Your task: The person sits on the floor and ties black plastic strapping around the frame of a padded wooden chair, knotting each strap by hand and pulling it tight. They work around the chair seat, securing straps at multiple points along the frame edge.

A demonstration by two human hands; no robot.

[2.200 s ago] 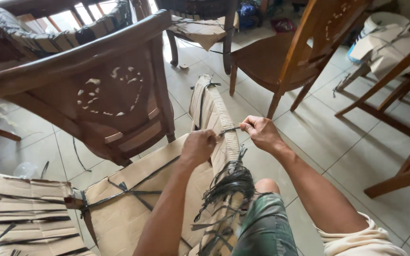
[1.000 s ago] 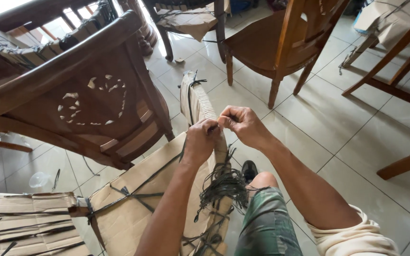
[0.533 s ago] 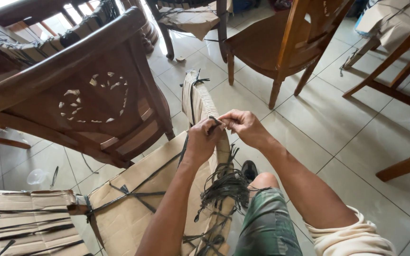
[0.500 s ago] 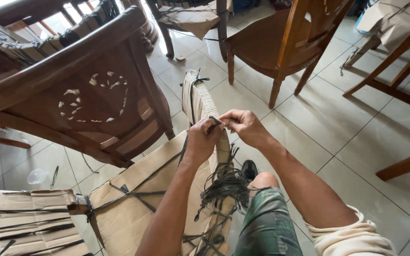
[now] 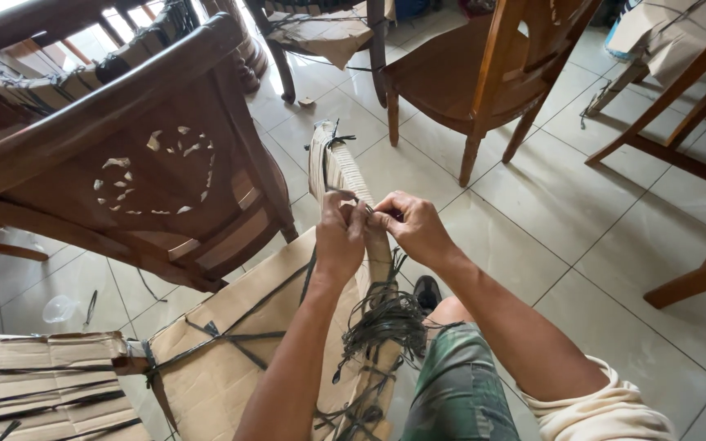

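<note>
Pinching thin black string (image 5: 359, 205) — left hand (image 5: 339, 237) and right hand (image 5: 412, 229) both closed on it, close together, atop tall cardboard-wrapped bundle (image 5: 338, 175) standing between knees, so bundle stays steady. Wooden chair (image 5: 136, 155) beside.

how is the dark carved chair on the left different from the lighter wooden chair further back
The dark carved chair is deep brown, leans tilted, and has pale heart-shaped inlay on its back. The lighter chair is reddish-brown, stands upright on the tiled floor, and shows a bare seat. The dark one sits right beside the cardboard-wrapped piece the hands work on; the lighter one stands apart. Both are unwrapped wood.
</note>
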